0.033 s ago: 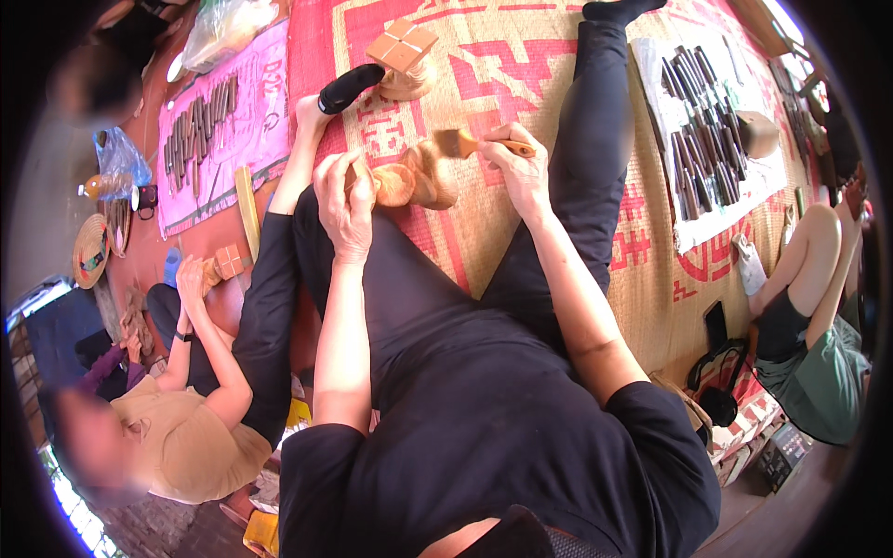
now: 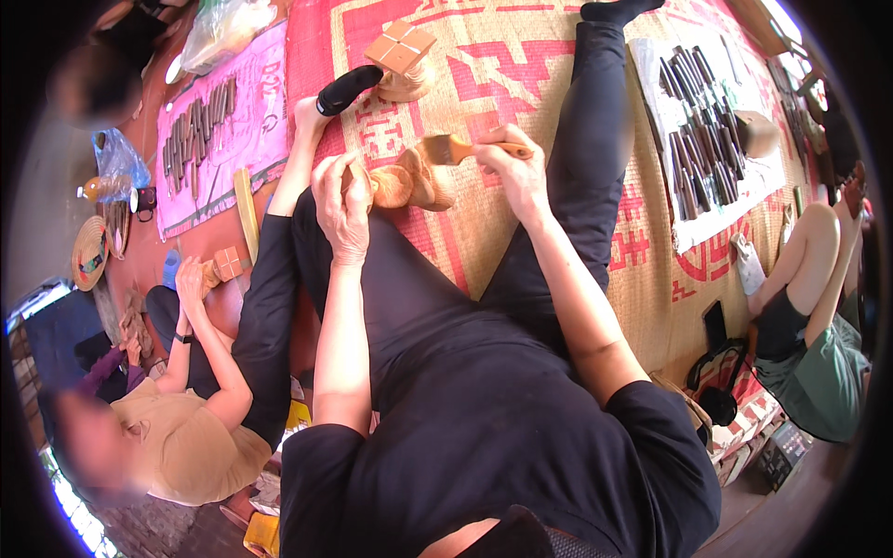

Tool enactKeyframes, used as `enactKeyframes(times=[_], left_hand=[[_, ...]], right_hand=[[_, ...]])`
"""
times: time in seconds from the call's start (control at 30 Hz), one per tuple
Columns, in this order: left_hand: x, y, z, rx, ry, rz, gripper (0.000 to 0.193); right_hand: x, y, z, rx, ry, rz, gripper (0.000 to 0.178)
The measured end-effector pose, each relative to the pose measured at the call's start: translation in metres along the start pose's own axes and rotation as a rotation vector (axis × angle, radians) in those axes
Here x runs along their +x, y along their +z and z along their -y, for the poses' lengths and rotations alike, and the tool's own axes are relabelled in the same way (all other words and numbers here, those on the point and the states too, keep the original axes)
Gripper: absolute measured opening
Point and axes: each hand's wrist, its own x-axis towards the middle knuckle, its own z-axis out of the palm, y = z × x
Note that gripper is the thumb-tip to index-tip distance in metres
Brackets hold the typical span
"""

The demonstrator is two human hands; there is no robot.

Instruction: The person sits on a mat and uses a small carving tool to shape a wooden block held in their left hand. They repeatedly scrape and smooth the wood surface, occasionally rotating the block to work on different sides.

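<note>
Far on the left, a straw hat [image 2: 89,251] lies near a bottle of orange drink [image 2: 90,190] and a blue plastic bag [image 2: 121,158]. A co-worker in a tan shirt [image 2: 200,446] sits there with both hands around a small wooden carving [image 2: 228,264] that has a square end. Past that, dark carving tools [image 2: 198,130] lie in a bunch on a pink cloth [image 2: 259,126]. Next comes the person's left hand [image 2: 342,206], with its fingers closed around the left end of a carved wooden piece [image 2: 431,186]. This lumpy, round piece is up between the two hands, over the straw mat [image 2: 642,307] with its red pattern. Above it in view, by the left foot in a black sock [image 2: 349,90], is another wooden carving with a square block [image 2: 402,48] on it. To the right of the held piece, the right hand [image 2: 512,167] pinches the handle of a flat paintbrush [image 2: 460,149]. The bristles are at the wood's far side; I cannot tell if they press on it or are just over it. It looks like the brushing step, maybe to put something on or to wipe dust off. The next move calls for a firm left hand, a small turn of the wood, and soft strokes into the grooves. Farther right, more dark tools [image 2: 702,130] lie on a white cloth [image 2: 693,228], and a person in a green top [image 2: 823,386] sits near a black phone [image 2: 714,325].
</note>
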Motion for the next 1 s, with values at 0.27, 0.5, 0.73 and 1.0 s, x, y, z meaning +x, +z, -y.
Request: enactKeyframes(times=[0.27,0.5,0.73,1.0], left_hand=[[-0.004,0.001,0.000,0.041,-0.059,-0.006,0.038],[0.001,0.008,-0.013,0.096,-0.048,-0.026,0.036],[0.003,0.008,-0.004,0.086,-0.037,-0.044,0.036],[0.005,0.007,-0.002,0.034,-0.038,-0.046,0.035]], right_hand=[[-0.015,0.014,-0.019,-0.004,0.031,0.074,0.010],[-0.028,0.036,0.007,-0.189,-0.045,0.202,0.006],[-0.020,0.017,0.011,0.030,-0.102,0.132,0.007],[-0.022,0.022,0.007,-0.401,-0.186,-0.008,0.008]])
